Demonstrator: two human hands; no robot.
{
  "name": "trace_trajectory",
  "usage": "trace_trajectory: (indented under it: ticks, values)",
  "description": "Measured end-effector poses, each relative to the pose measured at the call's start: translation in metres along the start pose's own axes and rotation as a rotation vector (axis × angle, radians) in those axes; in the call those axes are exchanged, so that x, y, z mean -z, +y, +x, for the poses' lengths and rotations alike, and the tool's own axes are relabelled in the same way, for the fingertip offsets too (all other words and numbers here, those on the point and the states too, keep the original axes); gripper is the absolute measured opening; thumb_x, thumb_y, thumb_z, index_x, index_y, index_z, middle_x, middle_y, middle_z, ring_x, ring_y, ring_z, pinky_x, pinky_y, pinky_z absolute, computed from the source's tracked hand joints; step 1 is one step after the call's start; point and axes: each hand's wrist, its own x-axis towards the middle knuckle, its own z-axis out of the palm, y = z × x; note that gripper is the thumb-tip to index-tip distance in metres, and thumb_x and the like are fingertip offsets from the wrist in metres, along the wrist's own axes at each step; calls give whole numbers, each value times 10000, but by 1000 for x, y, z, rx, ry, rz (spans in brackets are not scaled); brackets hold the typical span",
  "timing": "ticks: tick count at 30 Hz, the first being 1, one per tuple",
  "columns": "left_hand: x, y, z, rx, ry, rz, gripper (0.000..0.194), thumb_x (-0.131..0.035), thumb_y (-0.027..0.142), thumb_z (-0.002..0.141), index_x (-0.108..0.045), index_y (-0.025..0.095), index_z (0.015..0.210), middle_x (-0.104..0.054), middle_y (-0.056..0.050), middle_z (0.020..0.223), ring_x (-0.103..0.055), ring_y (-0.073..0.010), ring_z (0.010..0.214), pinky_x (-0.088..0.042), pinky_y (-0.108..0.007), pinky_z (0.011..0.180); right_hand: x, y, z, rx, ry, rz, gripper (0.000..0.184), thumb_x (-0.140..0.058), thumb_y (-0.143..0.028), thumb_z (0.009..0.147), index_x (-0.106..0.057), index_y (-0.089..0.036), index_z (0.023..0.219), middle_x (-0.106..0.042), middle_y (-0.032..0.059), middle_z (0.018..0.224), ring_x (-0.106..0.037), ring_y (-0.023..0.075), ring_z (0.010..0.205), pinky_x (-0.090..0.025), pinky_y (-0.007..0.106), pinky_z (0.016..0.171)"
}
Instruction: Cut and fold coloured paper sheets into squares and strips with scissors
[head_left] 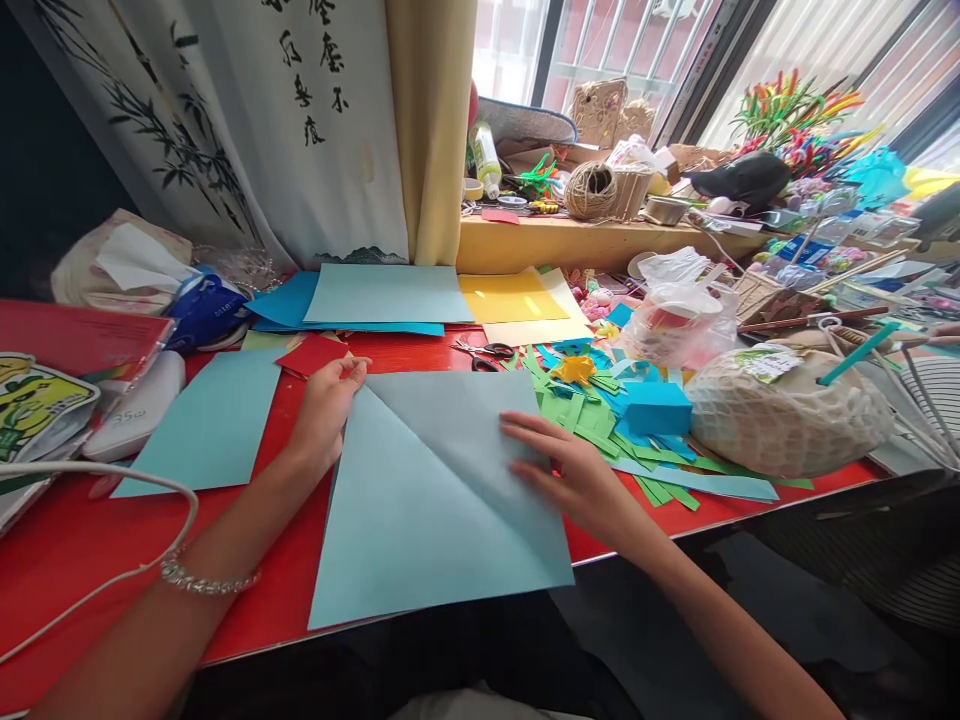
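Observation:
A light blue sheet of paper (420, 500) with a diagonal crease lies in front of me, its lower edge reaching past the table's front edge. My left hand (328, 405) pinches the sheet's upper left corner between thumb and fingers. On the sheet's right side rests my right hand (559, 465), fingers stretched out and spread. Just behind the left hand is a piece of red paper (311, 354). Another light blue sheet (214, 420) lies to the left. Beyond the creased sheet sit black-handled scissors (487, 354).
Green and blue paper strips (592, 415) are heaped on the right of the red table (262, 540), beside a netted bag (787, 410) with a teal straw. Stacked coloured paper (390, 295) lies at the back. A white cable (187, 510) crosses the left side. Craft supplies crowd the windowsill (525, 240).

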Motion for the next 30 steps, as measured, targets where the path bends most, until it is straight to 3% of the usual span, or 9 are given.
trace_trajectory:
  ticks: [3, 6, 8, 11, 14, 19, 23, 27, 30]
  values:
    - [5, -2, 5, 29, 5, 165, 226, -520, 314, 798, -572, 209, 991, -591, -19, 647, -544, -173, 482, -426, -293, 450, -3, 14, 6, -48, -23, 9, 311, -494, -165, 858, -606, -189, 1147, -555, 84, 1269, -558, 212, 1123, -480, 355, 934]
    - [6, -2, 5, -201, -105, 617, 275, -412, 145, 800, -588, 196, 1005, -660, -104, 943, -633, -272, 875, -500, -386, 686, -9, 17, 4, 75, -147, -79, 301, -447, -144, 883, -609, -169, 1135, -596, 91, 1207, -579, 194, 1073, -490, 349, 916]
    - [3, -2, -4, -412, -199, 838, 413, -370, 23, 737, -593, 181, 1046, -535, -135, 1270, -409, -311, 1252, -373, -508, 951, -11, 15, 1, 187, -186, -218, 296, -420, -152, 905, -611, -174, 1130, -605, 93, 1195, -563, 212, 1066, -488, 393, 907]
    - [-4, -5, -35, -708, -397, 1055, 511, -334, -18, 740, -575, 188, 1140, -323, -116, 1458, -142, -285, 1378, -159, -570, 1065, -9, 12, -5, 275, -123, -479, 285, -422, -165, 912, -618, -190, 1119, -501, 85, 1334, -448, 290, 1192, -419, 514, 949]
    - [-3, -12, -79, -866, -676, 1174, 541, -289, 12, 804, -503, 224, 1254, -475, -120, 1357, -420, -226, 1260, -329, -452, 1027, -4, 13, -8, 424, -196, -540, 362, -400, -111, 908, -538, -178, 1236, -406, 72, 1411, -279, 288, 1330, -289, 558, 1050]
    - [16, -13, -139, -1051, -518, 1178, 601, -321, 22, 782, -418, 187, 1351, -540, -132, 1289, -527, -272, 1155, -449, -398, 896, 0, 17, -9, 508, -424, -401, 441, -347, -83, 914, -413, -111, 1349, -463, 85, 1369, -345, 213, 1311, -356, 393, 1064]
    - [29, -3, -166, -1130, -517, 1185, 742, -358, 50, 690, -316, 218, 1412, -569, -58, 1266, -546, -232, 1130, -479, -321, 857, -3, 9, -13, 414, -415, -404, 506, -392, -397, 931, -416, -123, 1356, -434, 112, 1385, -376, 269, 1290, -370, 445, 1039]
    - [34, -11, -182, -999, -473, 1270, 746, -377, 59, 692, -322, 267, 1406, -494, -36, 1345, -441, -255, 1241, -434, -370, 950, -4, 0, -20, 340, -464, -414, 814, -370, -664, 822, -318, -101, 1408, -308, 165, 1443, -281, 332, 1328, -343, 496, 1029]
    - [41, -24, -185, -920, -431, 1208, 652, -374, 63, 771, -354, 272, 1389, -458, -45, 1377, -369, -263, 1293, -374, -401, 1017, 4, 4, -19, 305, -576, -337, 878, -381, -701, 781, -261, -123, 1432, -201, 155, 1481, -162, 325, 1366, -257, 500, 1070]
